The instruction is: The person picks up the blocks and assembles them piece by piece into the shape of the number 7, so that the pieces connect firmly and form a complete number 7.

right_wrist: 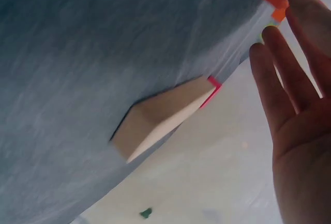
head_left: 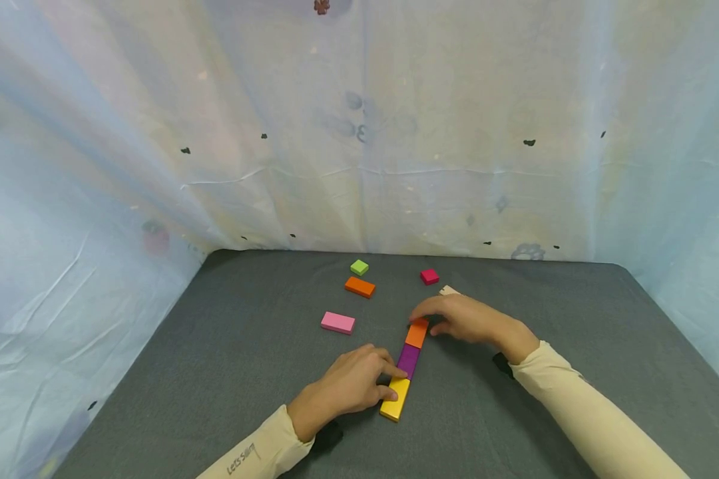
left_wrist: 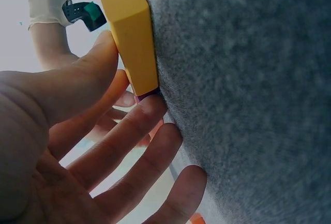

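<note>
Behind and around the table, a pale printed cloth [head_left: 455, 100] is hung. Below it, a dark grey table [head_left: 245, 346] is shown, over which a cream right sleeve [head_left: 593, 412] and left sleeve [head_left: 263, 446] are stretched. By the left hand [head_left: 353, 379], fingers mostly straight and spread, a yellow block [head_left: 395, 407] is touched with thumb and forefinger; the forefinger's tip is laid near its joint with a purple block [head_left: 409, 359]. By the right hand [head_left: 467, 318], an orange block [head_left: 417, 334] is straddled at its far end, thumb and forefinger parted to either side; whether it is gripped cannot be told. These three blocks are lined up end to end, yellow nearest. To their left, a pink block [head_left: 338, 323] is seen lying apart, with a second orange block [head_left: 359, 287] farther back. Beyond the right hand, a beige block [right_wrist: 160, 113] is partly hidden in the head view. Smallest, a red block [head_left: 429, 277] and a green block [head_left: 359, 267] are placed near the table's far edge.
</note>
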The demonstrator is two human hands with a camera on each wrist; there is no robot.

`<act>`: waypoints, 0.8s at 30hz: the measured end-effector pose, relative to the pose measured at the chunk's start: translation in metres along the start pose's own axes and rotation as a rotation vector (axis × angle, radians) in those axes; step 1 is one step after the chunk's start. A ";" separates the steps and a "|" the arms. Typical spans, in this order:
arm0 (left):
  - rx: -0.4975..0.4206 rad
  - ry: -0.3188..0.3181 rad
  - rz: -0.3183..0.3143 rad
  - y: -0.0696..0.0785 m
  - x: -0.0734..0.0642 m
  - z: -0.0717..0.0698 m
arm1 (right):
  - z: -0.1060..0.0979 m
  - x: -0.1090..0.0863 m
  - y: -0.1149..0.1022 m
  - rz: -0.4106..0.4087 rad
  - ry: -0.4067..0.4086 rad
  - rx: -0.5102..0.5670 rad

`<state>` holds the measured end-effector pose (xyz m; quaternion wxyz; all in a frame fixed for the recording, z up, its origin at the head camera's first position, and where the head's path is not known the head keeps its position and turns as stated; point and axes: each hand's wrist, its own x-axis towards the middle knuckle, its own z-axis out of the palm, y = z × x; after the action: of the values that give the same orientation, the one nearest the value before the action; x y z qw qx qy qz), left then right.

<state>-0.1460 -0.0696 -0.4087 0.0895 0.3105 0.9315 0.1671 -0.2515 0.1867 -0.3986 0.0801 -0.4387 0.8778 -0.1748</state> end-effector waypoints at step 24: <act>-0.017 -0.020 -0.022 0.000 0.000 0.000 | -0.004 -0.029 0.040 0.297 0.206 -0.109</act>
<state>-0.1464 -0.0700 -0.4086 0.1032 0.3011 0.9325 0.1708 -0.2648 0.2335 -0.4103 -0.0091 -0.2879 0.9446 -0.1574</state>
